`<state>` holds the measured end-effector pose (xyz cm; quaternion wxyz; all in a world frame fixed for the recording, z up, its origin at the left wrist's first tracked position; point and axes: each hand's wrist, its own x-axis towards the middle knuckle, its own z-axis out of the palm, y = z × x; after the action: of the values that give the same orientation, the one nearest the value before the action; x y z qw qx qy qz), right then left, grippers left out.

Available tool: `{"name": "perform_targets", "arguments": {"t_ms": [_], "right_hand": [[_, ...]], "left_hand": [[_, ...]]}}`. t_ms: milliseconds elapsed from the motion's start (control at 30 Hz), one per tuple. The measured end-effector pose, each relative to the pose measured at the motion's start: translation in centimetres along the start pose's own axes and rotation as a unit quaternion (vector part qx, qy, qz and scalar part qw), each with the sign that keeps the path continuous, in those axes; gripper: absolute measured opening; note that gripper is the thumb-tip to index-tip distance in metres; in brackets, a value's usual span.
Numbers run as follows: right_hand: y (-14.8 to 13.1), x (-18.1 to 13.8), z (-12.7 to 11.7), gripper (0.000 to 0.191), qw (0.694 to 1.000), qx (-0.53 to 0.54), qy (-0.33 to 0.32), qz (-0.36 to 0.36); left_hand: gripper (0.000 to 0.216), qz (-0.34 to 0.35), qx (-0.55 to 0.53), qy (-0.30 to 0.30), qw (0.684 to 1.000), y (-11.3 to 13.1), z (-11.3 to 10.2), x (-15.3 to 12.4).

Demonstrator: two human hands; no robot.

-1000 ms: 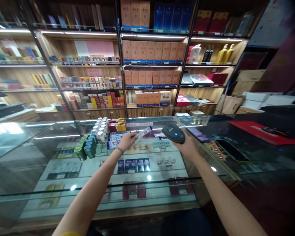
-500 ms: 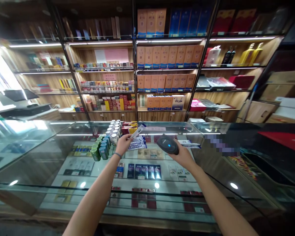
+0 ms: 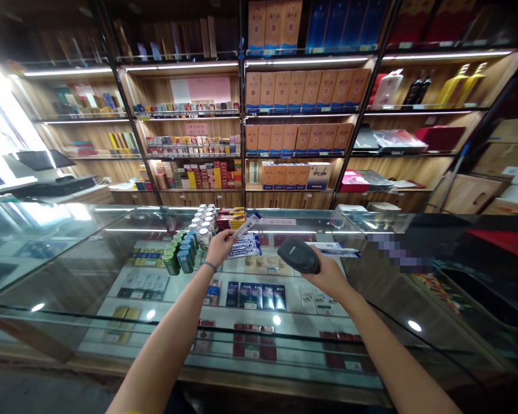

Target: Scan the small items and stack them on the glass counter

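Observation:
My left hand pinches one end of a slim white-and-blue packet, held tilted with a barcode-like mark facing up. Below it, a pile of similar blue-and-white packets lies on the glass counter. My right hand is wrapped round a dark barcode scanner, whose head points left toward the packet, a short gap away. Behind the scanner lie more slim white-and-blue packets. Left of my left hand stand green cans, blue cans and white-topped containers.
The glass display counter has boxed goods inside. Red and yellow packs sit at its back edge. A red item lies on the dark surface at right. Shelves with orange boxes rise behind, and a monitor stands far left.
The blue light on top of the scanner was lit and no longer shows. The camera view has shifted slightly; both hands hold nearly the same pose and the same things.

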<state>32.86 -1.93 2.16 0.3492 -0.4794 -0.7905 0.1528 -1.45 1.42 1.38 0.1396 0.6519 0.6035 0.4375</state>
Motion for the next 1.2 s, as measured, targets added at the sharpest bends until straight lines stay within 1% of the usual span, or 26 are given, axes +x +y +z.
{"name": "perform_targets", "arguments": {"t_ms": [67,133,200,267,300,367,467,600,700,800,900,1067,1200], "right_hand": [[-0.2,0.0,-0.1,0.052,1.0,0.0,-0.006,0.006],[-0.3,-0.1,-0.2,0.055,1.0,0.007,-0.012,0.013],[-0.5,-0.1,-0.4,0.055,1.0,0.015,-0.018,0.016],[-0.7,-0.2,-0.5,0.054,1.0,0.018,-0.013,0.017],[-0.8,-0.2,-0.6,0.053,1.0,0.018,-0.006,0.017],[-0.9,-0.3,-0.8,0.051,1.0,0.019,0.005,0.015],[-0.9,-0.3,-0.8,0.047,1.0,0.022,0.015,0.01],[-0.4,-0.3,-0.7,0.048,1.0,0.019,0.017,0.007],[-0.1,-0.2,-0.6,0.051,1.0,0.013,0.026,0.009],[0.1,-0.2,-0.6,0.051,1.0,0.018,0.019,0.011],[0.0,-0.3,-0.6,0.049,1.0,0.024,0.018,0.008],[-0.2,-0.2,-0.8,0.045,0.999,0.01,0.035,0.015],[0.3,0.1,-1.4,0.048,0.997,0.038,0.059,0.019]], "left_hand": [[0.03,0.003,-0.003,0.012,1.0,0.0,-0.1,0.0],[0.033,-0.01,-0.001,0.031,0.999,-0.1,-0.2,0.0],[0.036,-0.028,0.01,0.048,0.998,-0.2,-0.3,0.1],[0.036,-0.028,0.033,0.055,0.998,-0.6,-0.3,0.2],[0.036,-0.015,0.052,0.054,0.997,-0.8,-0.3,0.3],[0.034,0.032,0.097,0.044,0.994,-1.3,-0.2,0.5],[0.03,0.093,0.161,0.02,0.982,-2.3,0.0,0.6],[0.032,0.106,0.204,-0.002,0.973,-3.0,0.3,0.7],[0.032,0.119,0.209,-0.025,0.97,-3.1,0.3,0.7],[0.033,0.128,0.211,-0.053,0.968,-3.2,0.3,0.6],[0.035,0.126,0.211,-0.058,0.967,-3.4,0.4,0.6],[0.037,0.139,0.202,-0.044,0.969,-3.6,0.5,0.6],[0.034,0.164,0.17,0.004,0.972,-2.9,0.4,0.2]]}}
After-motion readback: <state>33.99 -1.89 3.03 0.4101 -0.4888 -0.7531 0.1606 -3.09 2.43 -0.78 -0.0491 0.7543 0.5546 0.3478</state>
